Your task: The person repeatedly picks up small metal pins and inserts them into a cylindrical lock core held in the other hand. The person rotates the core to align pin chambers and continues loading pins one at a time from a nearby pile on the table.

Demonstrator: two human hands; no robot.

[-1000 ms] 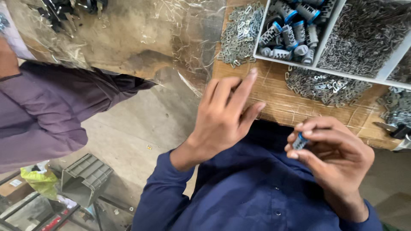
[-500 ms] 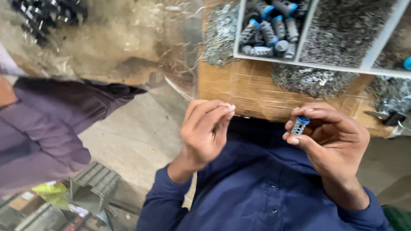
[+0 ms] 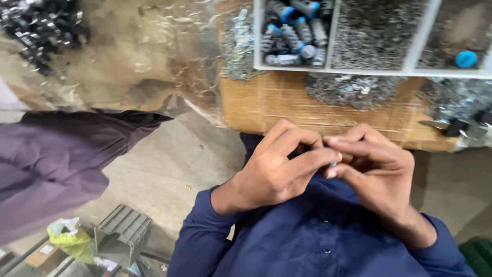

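The left hand (image 3: 279,172) and right hand (image 3: 376,169) meet fingertip to fingertip just before the near edge of the tabletop (image 3: 287,110), with a small part (image 3: 333,164) pinched between them. On the tabletop behind them stands a divided tray (image 3: 410,65), with cylindrical fittings (image 3: 294,33) in its left compartment and loose metal pieces (image 3: 353,91) heaped against its near wall. Left of the hands, beside the tabletop, is another person's sleeve (image 3: 61,159), and a small crate (image 3: 122,235) lies on the floor (image 3: 169,159) below.

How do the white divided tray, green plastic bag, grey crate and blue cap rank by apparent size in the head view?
1. white divided tray, cropped
2. grey crate
3. green plastic bag, close to the crate
4. blue cap
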